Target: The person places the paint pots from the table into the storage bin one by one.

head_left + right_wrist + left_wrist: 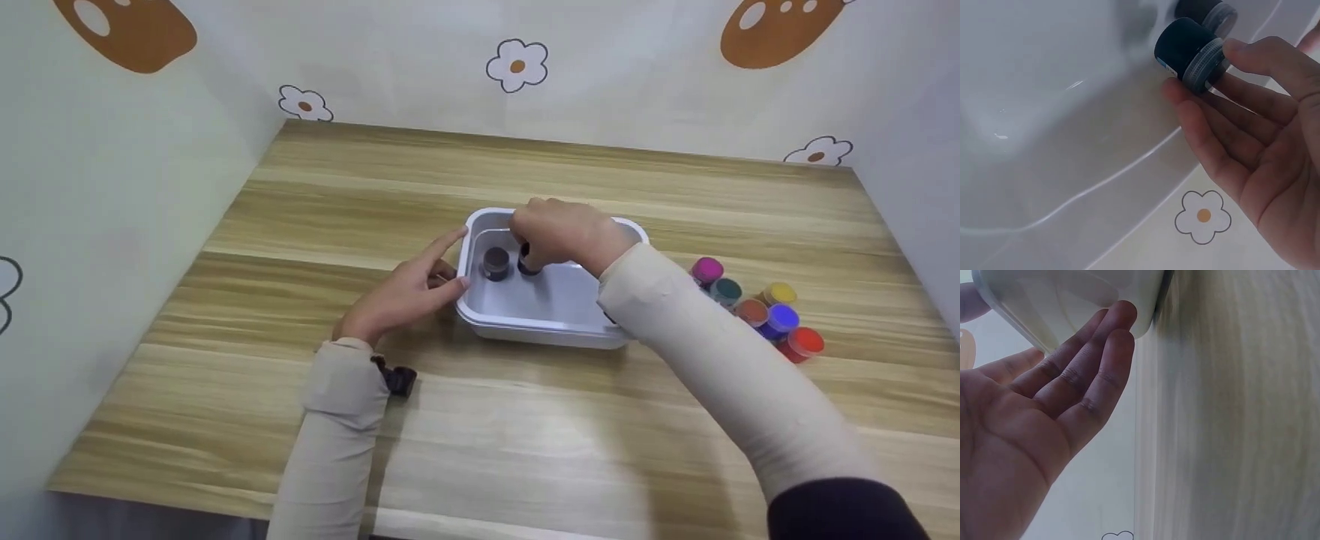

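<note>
A white plastic tub stands on the table with a dark paint jar upright near its left wall. Inside the tub, my right hand pinches another dark paint jar by its clear ribbed lid, thumb on one side and fingers on the other. In the right wrist view this jar looks dark blue and sits close beside the first one. Around the tub's left edge, my left hand touches the rim with thumb and forefinger spread; its other fingers extend along the outer wall.
To the right of the tub several small paint jars cluster on the wooden table: pink, green, yellow, orange-brown, blue and red. The right forearm passes close to them. Flower-patterned walls border the table.
</note>
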Demonstrator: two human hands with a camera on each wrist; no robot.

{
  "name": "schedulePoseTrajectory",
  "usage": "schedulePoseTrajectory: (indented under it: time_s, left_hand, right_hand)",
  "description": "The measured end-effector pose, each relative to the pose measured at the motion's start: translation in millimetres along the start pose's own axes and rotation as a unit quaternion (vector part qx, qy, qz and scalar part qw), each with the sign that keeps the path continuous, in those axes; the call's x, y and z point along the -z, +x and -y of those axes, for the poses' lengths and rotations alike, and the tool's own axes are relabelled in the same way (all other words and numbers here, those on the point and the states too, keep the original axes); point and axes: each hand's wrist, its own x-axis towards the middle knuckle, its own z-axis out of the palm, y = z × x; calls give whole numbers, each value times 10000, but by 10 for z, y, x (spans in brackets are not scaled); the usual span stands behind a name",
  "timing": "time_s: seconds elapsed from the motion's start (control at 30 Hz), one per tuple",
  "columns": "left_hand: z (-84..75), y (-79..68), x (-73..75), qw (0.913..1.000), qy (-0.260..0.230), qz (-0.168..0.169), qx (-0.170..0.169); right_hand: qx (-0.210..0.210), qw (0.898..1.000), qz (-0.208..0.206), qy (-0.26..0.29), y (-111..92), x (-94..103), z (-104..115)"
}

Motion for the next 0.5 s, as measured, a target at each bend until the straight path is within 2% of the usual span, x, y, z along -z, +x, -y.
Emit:
schedulePoseTrajectory:
  time_s: [0.5]
  left_hand:
    - [8, 4, 1, 9998, -110, -23, 152]
  right_hand:
    - [87, 9996, 98, -235, 61, -122, -1]
